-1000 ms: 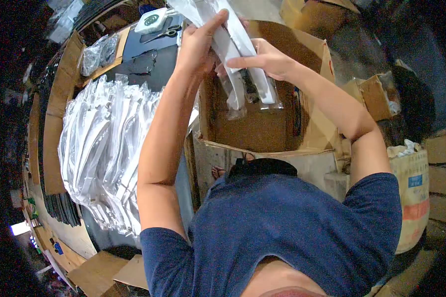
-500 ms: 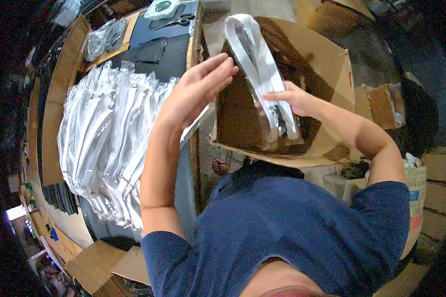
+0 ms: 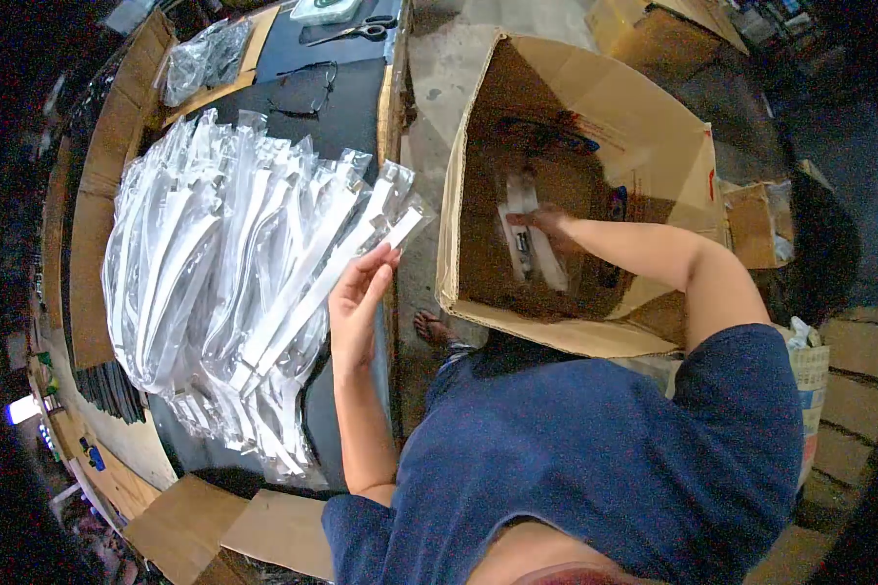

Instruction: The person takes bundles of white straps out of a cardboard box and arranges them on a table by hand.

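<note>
Down inside the large cardboard box, my right hand (image 3: 551, 226) is closed around a bagged white strap (image 3: 544, 261), folded in clear plastic with a dark piece near one end. My left hand (image 3: 358, 302) is at the right edge of a pile of bagged white straps (image 3: 205, 253). Its fingers are loosely bent and apart, with the tips right by the end of the nearest strap. The pile covers much of the dark tabletop (image 3: 346, 107), its bags overlapping one another.
The cardboard box (image 3: 595, 336) stands open beside the table. Scissors (image 3: 361, 31), eyeglasses (image 3: 307, 90) and crumpled clear plastic (image 3: 205, 63) lie at the table's far end. Another carton (image 3: 644, 49) stands behind the box, and cardboard flaps (image 3: 190, 522) are at lower left.
My right hand has lowered the bagged strap from above the box into it. My left hand has left that strap and moved back to the pile's right edge.
</note>
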The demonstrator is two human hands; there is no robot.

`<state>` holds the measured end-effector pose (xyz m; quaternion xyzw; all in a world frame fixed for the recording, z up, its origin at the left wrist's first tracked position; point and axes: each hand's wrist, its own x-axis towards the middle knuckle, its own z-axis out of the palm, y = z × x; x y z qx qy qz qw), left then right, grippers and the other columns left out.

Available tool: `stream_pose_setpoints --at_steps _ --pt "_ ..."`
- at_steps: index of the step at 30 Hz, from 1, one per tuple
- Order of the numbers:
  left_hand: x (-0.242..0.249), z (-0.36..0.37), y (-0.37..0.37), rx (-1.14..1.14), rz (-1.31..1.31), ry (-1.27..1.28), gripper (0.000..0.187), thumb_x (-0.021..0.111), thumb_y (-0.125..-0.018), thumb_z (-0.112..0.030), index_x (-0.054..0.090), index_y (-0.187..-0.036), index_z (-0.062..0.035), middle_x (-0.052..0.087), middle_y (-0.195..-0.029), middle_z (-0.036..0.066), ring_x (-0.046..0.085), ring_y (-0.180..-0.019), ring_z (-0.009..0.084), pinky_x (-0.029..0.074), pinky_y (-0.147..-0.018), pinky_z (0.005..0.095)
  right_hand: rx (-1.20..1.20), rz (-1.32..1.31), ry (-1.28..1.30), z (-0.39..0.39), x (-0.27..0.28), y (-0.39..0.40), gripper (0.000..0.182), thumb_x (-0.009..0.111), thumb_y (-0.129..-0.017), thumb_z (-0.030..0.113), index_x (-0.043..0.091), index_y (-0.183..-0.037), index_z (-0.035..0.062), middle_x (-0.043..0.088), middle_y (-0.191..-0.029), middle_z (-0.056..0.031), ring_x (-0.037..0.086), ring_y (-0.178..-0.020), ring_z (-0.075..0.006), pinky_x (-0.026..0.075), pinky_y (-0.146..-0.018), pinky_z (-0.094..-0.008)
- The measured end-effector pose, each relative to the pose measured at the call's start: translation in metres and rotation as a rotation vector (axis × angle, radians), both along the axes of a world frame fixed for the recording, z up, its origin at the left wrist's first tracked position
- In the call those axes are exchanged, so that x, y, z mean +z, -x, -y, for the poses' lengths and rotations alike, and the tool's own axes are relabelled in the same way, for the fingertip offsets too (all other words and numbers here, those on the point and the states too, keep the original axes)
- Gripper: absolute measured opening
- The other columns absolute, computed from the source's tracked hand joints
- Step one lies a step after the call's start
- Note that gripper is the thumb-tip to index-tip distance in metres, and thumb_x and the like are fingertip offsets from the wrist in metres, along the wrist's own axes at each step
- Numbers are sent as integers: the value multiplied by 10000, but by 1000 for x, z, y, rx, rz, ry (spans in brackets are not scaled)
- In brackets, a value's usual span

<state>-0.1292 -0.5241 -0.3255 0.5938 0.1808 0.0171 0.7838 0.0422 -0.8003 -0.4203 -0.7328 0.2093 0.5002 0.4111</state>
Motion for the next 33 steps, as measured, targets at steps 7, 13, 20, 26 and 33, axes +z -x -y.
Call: stream_pose_setpoints --at_steps 7,13,20,26,33 --pt "-12 -15 19 109 -97 -20 311 589 -880 -145 561 -1148 9 621 -1059 89 577 -976 145 444 -866 277 -142 115 -372 -20 -11 -4 531 686 -783 403 525 -1170 77 571 -1114 -118 564 -985 -234 462 -855 -439" --pt "-10 -10 18 85 -122 -114 298 588 -881 -145 572 -1140 1 623 -1061 81 573 -984 140 427 -871 270 -267 -61 -638 -32 -63 5 504 718 -760 323 518 -1169 106 587 -1044 -71 549 -960 -253 456 -873 -432" --pt "-7 2 32 40 -221 -157 265 581 -879 -106 575 -1114 18 621 -1065 82 571 -1008 147 417 -923 276 -204 102 -457 -51 -119 8 497 695 -773 330 515 -1173 96 586 -1047 -81 551 -953 -254 455 -868 -432" --pt "-12 6 37 52 -306 -213 283 586 -879 -110 568 -1128 22 619 -1078 99 570 -1020 159 417 -925 268 -93 286 -277 -54 -145 19 493 673 -785 337 511 -1177 86 585 -1050 -91 553 -945 -256 454 -862 -431" --pt "-22 14 37 -29 -276 -377 285 626 -840 -78 585 -1102 25 610 -1056 87 560 -1011 154 411 -929 287 26 416 -144 -56 -145 24 489 646 -800 346 507 -1182 74 585 -1053 -103 555 -937 -258 453 -856 -430"
